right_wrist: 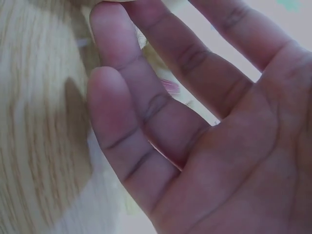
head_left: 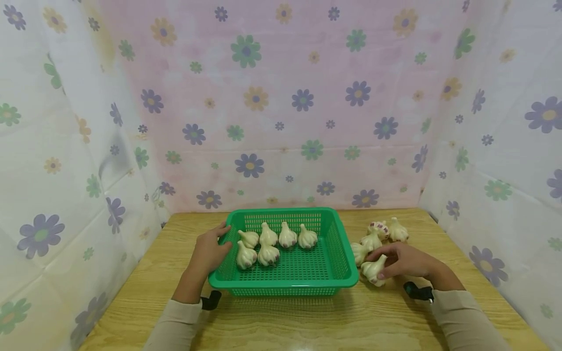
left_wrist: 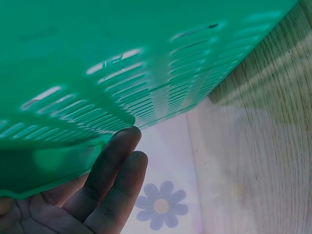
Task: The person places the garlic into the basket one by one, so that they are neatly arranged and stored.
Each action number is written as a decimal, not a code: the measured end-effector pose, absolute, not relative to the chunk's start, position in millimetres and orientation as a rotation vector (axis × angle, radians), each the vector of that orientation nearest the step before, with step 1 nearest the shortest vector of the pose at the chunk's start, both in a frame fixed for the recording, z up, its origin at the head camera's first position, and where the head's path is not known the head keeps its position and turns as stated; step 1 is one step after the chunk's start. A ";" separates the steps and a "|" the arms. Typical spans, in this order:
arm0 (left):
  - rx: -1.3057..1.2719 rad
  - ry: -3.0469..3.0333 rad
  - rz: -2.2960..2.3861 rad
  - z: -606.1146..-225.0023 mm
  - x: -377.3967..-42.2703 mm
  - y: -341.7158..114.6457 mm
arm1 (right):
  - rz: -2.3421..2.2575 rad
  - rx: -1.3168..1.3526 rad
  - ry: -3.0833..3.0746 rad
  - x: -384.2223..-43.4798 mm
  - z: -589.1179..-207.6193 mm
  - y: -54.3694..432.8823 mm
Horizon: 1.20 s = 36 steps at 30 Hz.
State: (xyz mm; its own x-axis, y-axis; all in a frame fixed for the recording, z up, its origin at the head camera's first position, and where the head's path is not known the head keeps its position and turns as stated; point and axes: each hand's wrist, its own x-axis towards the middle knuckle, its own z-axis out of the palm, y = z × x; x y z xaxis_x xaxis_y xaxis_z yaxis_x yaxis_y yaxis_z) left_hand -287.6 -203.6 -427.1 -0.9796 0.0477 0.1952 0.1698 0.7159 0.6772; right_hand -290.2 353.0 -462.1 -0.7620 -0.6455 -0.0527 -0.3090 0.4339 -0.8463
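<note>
A green plastic basket (head_left: 290,283) with slotted sides stands on the table, several garlic bulbs (head_left: 288,236) grouped in its left and back part. My left hand (head_left: 210,251) grips its left rim, thumb over the edge; the left wrist view shows fingers (left_wrist: 127,168) against the slotted outer wall. To the right of the basket, my right hand (head_left: 406,261) pinches a garlic bulb (head_left: 372,271) between thumb and fingers, low over the table. In the right wrist view the curled fingers (right_wrist: 114,109) and palm fill most of the picture, and the bulb is largely hidden.
Several more garlic bulbs (head_left: 398,230) lie just beyond my right hand, close to the basket's right side. The wooden table (head_left: 281,324) is bounded at the back and both sides by flower-patterned cloth (head_left: 281,146).
</note>
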 end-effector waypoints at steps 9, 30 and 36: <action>-0.170 -2.757 -1.115 -425.9 -286.6 -203.9 | -1.255 -0.775 2.340 -288.6 -457.3 355.1; -0.160 -2.755 -1.090 -428.0 -286.6 -205.5 | -1.242 -0.821 2.461 -282.3 -429.7 363.8; -0.168 -2.754 -1.109 -428.5 -288.2 -205.7 | -1.217 -0.885 2.486 -284.8 -412.7 362.6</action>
